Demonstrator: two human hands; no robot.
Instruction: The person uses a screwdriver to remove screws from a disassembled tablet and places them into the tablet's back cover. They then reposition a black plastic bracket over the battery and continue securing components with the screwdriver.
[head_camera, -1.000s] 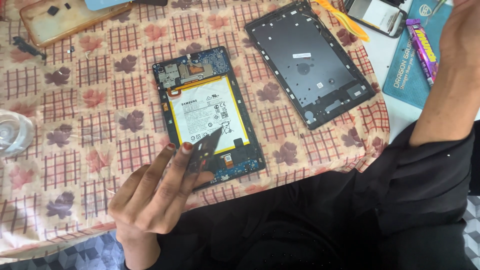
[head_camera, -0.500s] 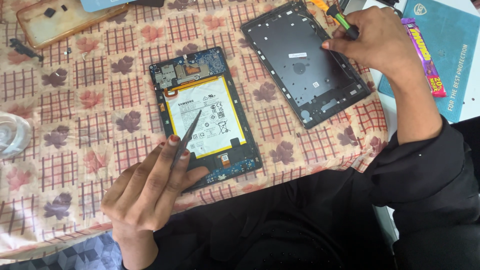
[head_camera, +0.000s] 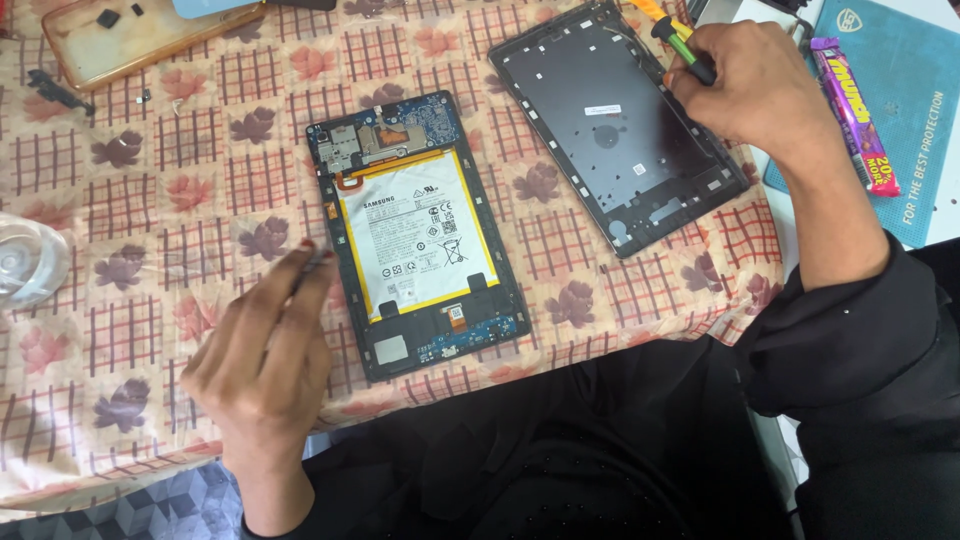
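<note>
Since half a second back: left hand (head_camera: 262, 362) drawn off the battery to the tablet's left edge, right hand (head_camera: 755, 85) closed round a green-and-black screwdriver (head_camera: 683, 50) at the back cover's (head_camera: 615, 125) far corner. Slim dark tool (head_camera: 312, 268) in left fingers blurred, mostly hidden; pinch itself hard to tell. Screwdriver tip concealed behind knuckles. Opened tablet (head_camera: 418, 232) flat on floral checked cloth (head_camera: 150, 200), between both hands: white rectangular battery, blue circuit boards top and bottom, dark frame. Cover matte grey plastic, shallow, empty. Glass vessel (head_camera: 25, 262) cut off at left.
</note>
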